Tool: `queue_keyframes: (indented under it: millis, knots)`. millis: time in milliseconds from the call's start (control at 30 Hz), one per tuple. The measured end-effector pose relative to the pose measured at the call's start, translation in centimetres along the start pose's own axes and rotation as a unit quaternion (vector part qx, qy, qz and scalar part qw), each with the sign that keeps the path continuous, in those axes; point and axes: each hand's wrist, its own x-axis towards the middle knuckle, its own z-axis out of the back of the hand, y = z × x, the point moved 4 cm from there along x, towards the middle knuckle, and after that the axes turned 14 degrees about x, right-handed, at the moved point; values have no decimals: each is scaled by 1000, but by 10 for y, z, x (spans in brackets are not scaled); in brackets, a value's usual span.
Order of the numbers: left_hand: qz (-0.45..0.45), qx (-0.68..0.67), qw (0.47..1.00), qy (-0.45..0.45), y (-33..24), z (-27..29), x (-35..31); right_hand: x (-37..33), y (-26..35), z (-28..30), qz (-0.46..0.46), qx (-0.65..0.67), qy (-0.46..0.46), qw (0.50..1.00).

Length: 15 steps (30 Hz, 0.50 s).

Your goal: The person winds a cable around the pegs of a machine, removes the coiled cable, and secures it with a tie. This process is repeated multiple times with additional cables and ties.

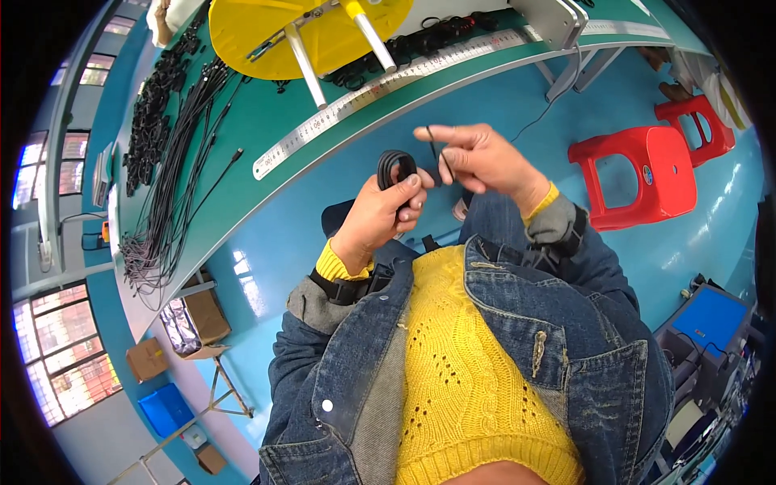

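Your coil (386,171) looks like smooth, slightly shiny plastic, your jacket (343,364) is rough denim over a coarse knitted sweater (453,388), and around you the ruler (295,145) and rods (304,66) are metal, the stool (675,178) glossy plastic, the floor (279,242) smooth and glossy, the box (148,360) matt cardboard.

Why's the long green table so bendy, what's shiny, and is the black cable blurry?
In the head view, the wide fisheye lens curves the edge of the long green table; white glare in the head view marks the glossy blue floor; there too, the coiled black cable in the left hand looks fairly sharp.
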Motion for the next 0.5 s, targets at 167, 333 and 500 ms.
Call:
queue_keyframes:
  millis: [167,333,500]
  knots:
    - [77,48,993,70,5,-5,-4,10,21,-6,-20,-252,35,967]
    - [143,139,974,104,13,-5,1,17,23,-34,143,-528,208,811]
    - [172,259,945,104,31,7,0,17,4,-41,-25,-504,233,831]
